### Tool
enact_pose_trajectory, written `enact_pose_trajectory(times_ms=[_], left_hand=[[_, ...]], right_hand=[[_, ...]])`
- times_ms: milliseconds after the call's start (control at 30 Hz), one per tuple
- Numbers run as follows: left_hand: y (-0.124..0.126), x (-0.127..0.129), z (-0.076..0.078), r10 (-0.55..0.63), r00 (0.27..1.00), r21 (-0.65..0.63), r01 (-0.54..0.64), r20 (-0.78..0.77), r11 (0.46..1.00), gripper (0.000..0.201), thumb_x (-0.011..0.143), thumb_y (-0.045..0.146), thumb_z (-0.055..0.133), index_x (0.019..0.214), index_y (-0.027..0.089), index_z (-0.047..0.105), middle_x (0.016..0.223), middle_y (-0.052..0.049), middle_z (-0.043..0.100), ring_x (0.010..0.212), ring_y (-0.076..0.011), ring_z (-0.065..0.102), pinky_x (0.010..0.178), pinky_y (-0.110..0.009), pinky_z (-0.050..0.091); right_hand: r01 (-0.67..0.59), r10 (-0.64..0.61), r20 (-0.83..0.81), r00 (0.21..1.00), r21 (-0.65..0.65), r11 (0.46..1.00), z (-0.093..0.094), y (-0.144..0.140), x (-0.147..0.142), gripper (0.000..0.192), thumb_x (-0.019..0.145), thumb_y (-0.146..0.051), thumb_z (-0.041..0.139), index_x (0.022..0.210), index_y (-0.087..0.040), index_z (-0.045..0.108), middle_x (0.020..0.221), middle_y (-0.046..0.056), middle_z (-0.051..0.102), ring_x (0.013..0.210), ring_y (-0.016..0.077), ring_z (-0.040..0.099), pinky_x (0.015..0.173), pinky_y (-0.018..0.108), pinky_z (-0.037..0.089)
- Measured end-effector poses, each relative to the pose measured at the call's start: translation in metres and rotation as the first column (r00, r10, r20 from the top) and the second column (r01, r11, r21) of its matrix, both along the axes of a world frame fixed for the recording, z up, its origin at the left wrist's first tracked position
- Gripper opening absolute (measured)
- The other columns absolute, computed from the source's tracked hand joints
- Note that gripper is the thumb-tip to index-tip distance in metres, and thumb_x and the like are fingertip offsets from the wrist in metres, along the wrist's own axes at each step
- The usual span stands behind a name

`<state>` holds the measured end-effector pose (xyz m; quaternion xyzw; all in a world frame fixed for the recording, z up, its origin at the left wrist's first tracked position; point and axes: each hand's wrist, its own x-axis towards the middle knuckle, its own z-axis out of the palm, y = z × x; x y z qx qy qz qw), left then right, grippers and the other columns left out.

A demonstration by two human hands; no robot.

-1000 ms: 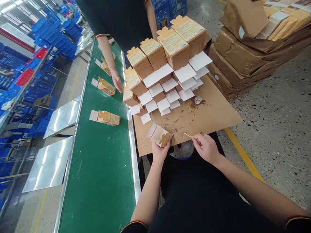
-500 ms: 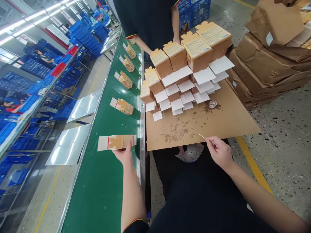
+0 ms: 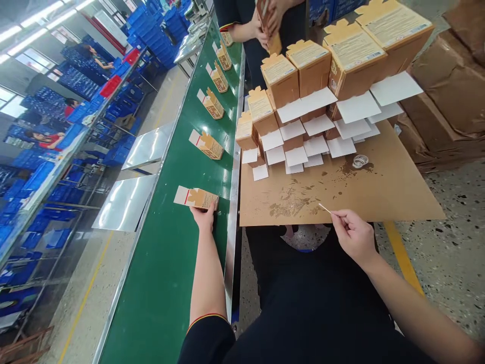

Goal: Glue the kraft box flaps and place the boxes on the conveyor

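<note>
Conveyor belt (image 3: 162,293): green surface, lengthwise away from the person, bounded on the right by a metal rim (image 3: 232,202).

Cardboard sheet (image 3: 397,197): right of the rim. Its left edge runs along the rim; its near edge sits at the person's lap.

Carton stack (image 3: 312,71): on the far part of the sheet, white flaps directed toward the near edge.

Carton row (image 3: 211,146): single file along the belt, nearer the rim than the left edge.

Held carton (image 3: 202,198): at the belt, nearest the person in line with the row. Long axis crosswise to belt travel; white flap toward the left edge, opposite end toward the rim. Belt surface separates it from both edges and from the next carton. Whether its underside bears fully on the belt cannot be determined.

Left hand (image 3: 203,218): the nearer hand. It grips the carton from the near side, thumb by the rim-side end; fingers partly hidden.

Right hand (image 3: 354,233): at the near edge of the sheet, well apart from the carton, fingertips pinching a stick.

Clear cup (image 3: 359,162): on the sheet, right of the stack.

Thin stick (image 3: 325,208): tip directed left, over the sheet; contact cannot be determined.
</note>
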<state>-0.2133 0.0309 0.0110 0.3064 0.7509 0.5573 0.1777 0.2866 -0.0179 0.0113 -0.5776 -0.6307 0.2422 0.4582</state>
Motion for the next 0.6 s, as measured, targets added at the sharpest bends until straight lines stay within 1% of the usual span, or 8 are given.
enact_pose_trajectory(times_ms=[100,200,233,300,367,433,533,600], left_hand=[[-0.015,0.005,0.003,0.062,0.987,-0.011,-0.064,-0.147,0.998,0.1,0.072,0.033,0.1,0.151,0.027,0.04,0.164,-0.019,0.054,0.161,-0.0363,0.054,0.137,-0.061,0.04],[-0.037,0.019,0.007,0.292,0.875,0.219,-0.221,-0.387,0.951,0.072,0.088,0.039,0.082,0.147,0.029,0.041,0.161,-0.016,0.049,0.16,-0.034,0.051,0.135,-0.061,0.041],[-0.038,0.025,0.01,0.324,0.851,0.317,-0.199,-0.414,0.927,0.06,0.092,0.039,0.075,0.142,0.03,0.043,0.156,-0.014,0.051,0.154,-0.033,0.055,0.132,-0.06,0.045],[-0.021,0.042,0.022,0.248,0.883,0.437,-0.054,-0.4,0.898,0.043,0.095,0.039,0.068,0.131,0.029,0.048,0.141,-0.01,0.057,0.14,-0.0301,0.064,0.123,-0.056,0.053],[0.024,0.062,0.043,0.048,0.95,0.441,0.098,-0.308,0.892,0.036,0.095,0.04,0.068,0.124,0.028,0.053,0.13,-0.007,0.062,0.131,-0.0267,0.068,0.119,-0.05,0.055],[0.088,0.081,0.067,-0.121,0.986,0.368,0.156,-0.117,0.917,0.029,0.1,0.041,0.066,0.123,0.027,0.057,0.126,-0.007,0.066,0.128,-0.0235,0.07,0.119,-0.045,0.054],[0.184,0.106,0.098,-0.217,0.971,0.143,0.202,0.101,0.969,0.032,0.103,0.052,0.07,0.115,0.023,0.064,0.119,-0.009,0.071,0.13,-0.0266,0.07,0.12,-0.046,0.054],[0.227,0.12,0.105,-0.305,0.946,0.073,0.298,0.109,0.952,0.04,0.097,0.056,0.081,0.107,0.02,0.068,0.113,-0.013,0.073,0.13,-0.0336,0.072,0.118,-0.051,0.057]], right_hand=[[0.089,-0.089,-0.006,0.996,0.026,0.996,0.004,-0.004,0.018,0.043,0.113,-0.059,0.062,0.096,-0.023,0.077,0.059,-0.002,0.058,0.05,0.0142,0.054,0.055,0.03,0.047],[0.225,-0.224,-0.039,0.974,0.045,0.973,0.009,-0.019,0.047,0.042,0.109,-0.063,0.067,0.097,-0.024,0.077,0.064,0.0,0.064,0.051,0.016,0.057,0.054,0.033,0.048],[0.276,-0.274,-0.053,0.96,0.043,0.96,0.011,-0.025,0.056,0.04,0.109,-0.064,0.069,0.098,-0.026,0.077,0.066,0.001,0.066,0.053,0.0177,0.058,0.055,0.035,0.049],[0.368,-0.365,-0.082,0.927,0.026,0.929,0.017,-0.033,0.069,0.035,0.108,-0.064,0.07,0.099,-0.031,0.076,0.069,0.002,0.068,0.055,0.0213,0.06,0.057,0.04,0.051],[0.418,-0.416,-0.102,0.904,0.008,0.908,0.021,-0.036,0.074,0.035,0.108,-0.066,0.068,0.097,-0.034,0.075,0.069,0.003,0.068,0.057,0.0233,0.06,0.058,0.043,0.053],[0.415,-0.409,-0.121,0.904,0.023,0.91,0.023,-0.031,0.072,0.041,0.106,-0.071,0.069,0.094,-0.032,0.075,0.066,0.003,0.067,0.055,0.0224,0.06,0.056,0.041,0.054],[0.374,-0.363,-0.144,0.92,0.053,0.926,0.024,-0.022,0.058,0.05,0.103,-0.075,0.07,0.094,-0.027,0.075,0.065,0.003,0.066,0.053,0.0198,0.06,0.053,0.037,0.053],[0.352,-0.342,-0.142,0.929,0.051,0.935,0.023,-0.019,0.049,0.051,0.106,-0.075,0.067,0.095,-0.025,0.076,0.062,0.002,0.062,0.051,0.0187,0.057,0.051,0.035,0.051]])
